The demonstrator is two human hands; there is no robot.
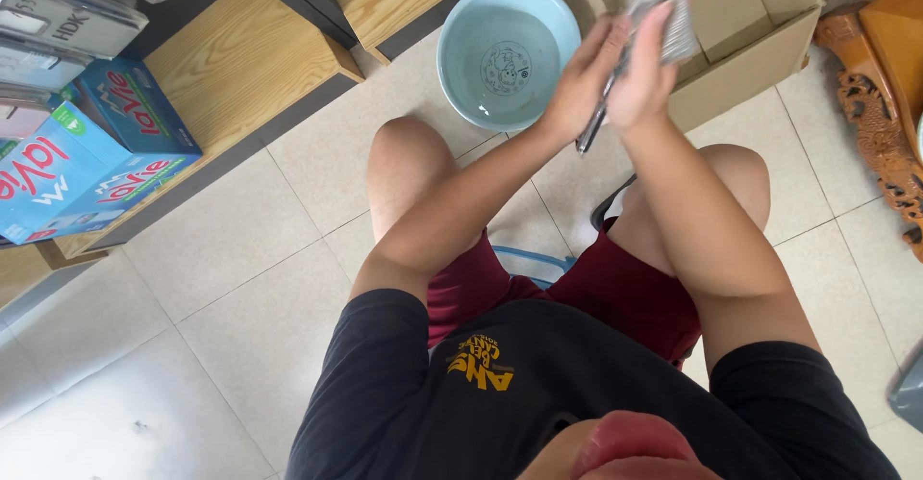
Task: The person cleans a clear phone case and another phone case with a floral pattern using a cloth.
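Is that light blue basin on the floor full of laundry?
No, the light blue basin holds no laundry; its patterned bottom shows plainly.

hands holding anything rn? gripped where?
Both hands hold a flat grey metal tool with a thin dark handle. The right hand wraps the handle just below the grey part; the left hand presses against the handle beside it. What the tool is cannot be told.

The floor (221,278) is laid with large pale beige tiles, split by thin grey grout lines that run slantwise across the view. At the upper left stands a low wooden shelf (240,67) with a dark frame, and blue cartons (87,153) are stacked on it. A carved reddish-brown wooden piece of furniture (880,86) lines the right edge. The light is soft and even, like daylight.
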